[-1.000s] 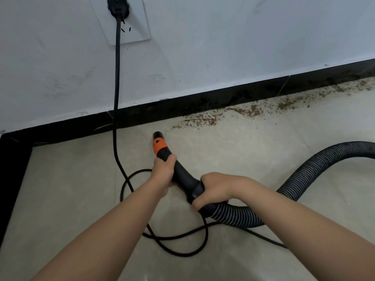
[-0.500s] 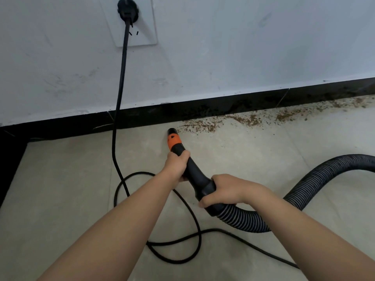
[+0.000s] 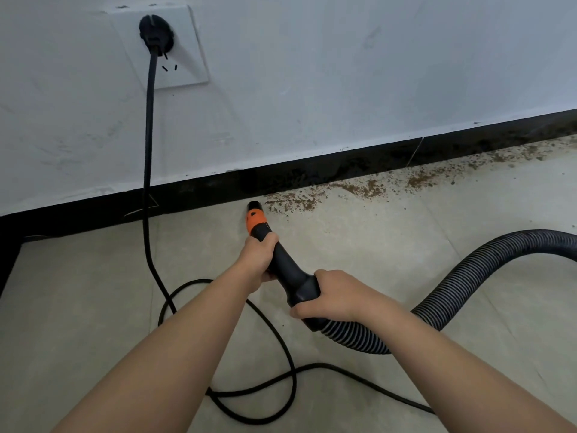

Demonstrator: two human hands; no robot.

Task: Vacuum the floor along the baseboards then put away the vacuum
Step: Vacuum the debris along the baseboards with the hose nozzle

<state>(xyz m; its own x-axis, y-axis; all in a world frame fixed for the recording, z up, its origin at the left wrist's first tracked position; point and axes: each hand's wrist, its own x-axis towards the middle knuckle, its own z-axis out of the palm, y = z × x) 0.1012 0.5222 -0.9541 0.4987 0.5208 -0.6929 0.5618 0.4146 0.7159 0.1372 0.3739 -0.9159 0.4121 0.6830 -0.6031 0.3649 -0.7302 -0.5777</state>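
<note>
I hold a black vacuum nozzle with an orange band near its tip. My left hand grips the nozzle just behind the orange band. My right hand grips its wide rear end, where the ribbed black hose joins and curves off to the right edge. The nozzle's open tip points at the black baseboard, just left of a strip of brown crumbs that runs along the baseboard to the right. The vacuum's body is out of view.
A black power cord hangs from a plug in a white wall socket and loops over the beige tile floor under my arms. A dark vertical edge stands at far left.
The nozzle tip has moved forward and to the right, from well short of the baseboard to close beside the crumbs. Both hands kept their grip. My head has tilted up a little.
</note>
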